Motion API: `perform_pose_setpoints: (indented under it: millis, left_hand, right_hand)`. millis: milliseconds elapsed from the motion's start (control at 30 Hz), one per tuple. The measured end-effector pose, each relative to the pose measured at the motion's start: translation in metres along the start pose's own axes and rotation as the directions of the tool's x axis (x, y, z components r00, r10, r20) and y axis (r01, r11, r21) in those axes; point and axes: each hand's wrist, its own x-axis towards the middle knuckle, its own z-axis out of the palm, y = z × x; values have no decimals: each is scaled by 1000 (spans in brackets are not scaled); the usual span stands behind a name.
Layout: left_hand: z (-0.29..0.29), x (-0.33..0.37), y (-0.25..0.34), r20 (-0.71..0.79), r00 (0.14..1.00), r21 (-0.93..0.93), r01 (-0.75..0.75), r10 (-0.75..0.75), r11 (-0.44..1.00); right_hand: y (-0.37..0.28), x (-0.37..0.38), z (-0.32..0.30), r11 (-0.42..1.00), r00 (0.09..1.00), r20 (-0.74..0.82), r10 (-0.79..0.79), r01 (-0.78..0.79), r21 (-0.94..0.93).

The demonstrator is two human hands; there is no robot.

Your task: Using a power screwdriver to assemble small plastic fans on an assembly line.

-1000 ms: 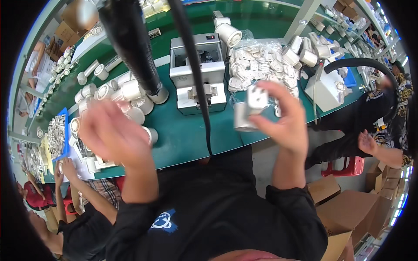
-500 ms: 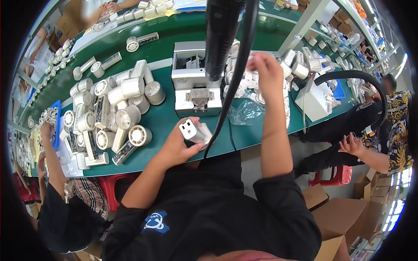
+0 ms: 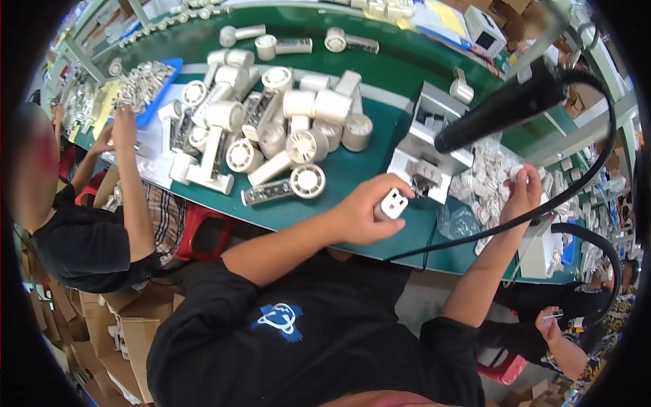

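My left hand (image 3: 366, 211) is wrapped round a white plastic housing (image 3: 392, 205), whose end with dark square openings faces up. It is just in front of a grey-white bench machine (image 3: 419, 167) with a metal fixture. At the right, my right hand (image 3: 523, 197) has its fingers closed on a small white plastic part (image 3: 517, 171). That hand is at the edge of a heap of small white parts (image 3: 485, 186). A clear plastic bag (image 3: 459, 222) lies between the heap and the table's front edge.
Several white handle-shaped housings with round ends (image 3: 271, 129) are piled at the left. A black cylindrical tool (image 3: 502, 108) hangs over the machine, its cable (image 3: 576, 183) crossing my right forearm. A co-worker (image 3: 88, 230) sits at the left by a blue tray (image 3: 163, 95).
The view has swung, so the bench appears farther right and tilted. My left hand keeps the housing. My right hand stays by the heap, now with a small white part visible in its fingers.
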Motion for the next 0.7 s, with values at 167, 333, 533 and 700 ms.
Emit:
perform_pose_setpoints:
  millis: [167, 333, 533, 700]
  left_hand:
    - [-1, 4, 3, 51, 982, -82, 183, -179, 980]
    - [-3, 0, -3, 82, 997, 69, -16, 10, 997]
    - [-6, -2, -3, 188, 977, 48, -110, 99, 993]
    - [2, -7, 1, 178, 978, 112, -125, 104, 986]
  right_hand:
    - [-77, -72, 99, 966, 694, 674, -253, 136, 222]
    - [-87, -75, 125, 974, 459, 865, -205, 181, 134]
    - [-101, -76, 123, 990, 430, 899, -82, 138, 24]
    - [-117, -43, 156, 886, 898, 104, -428, 393, 247]
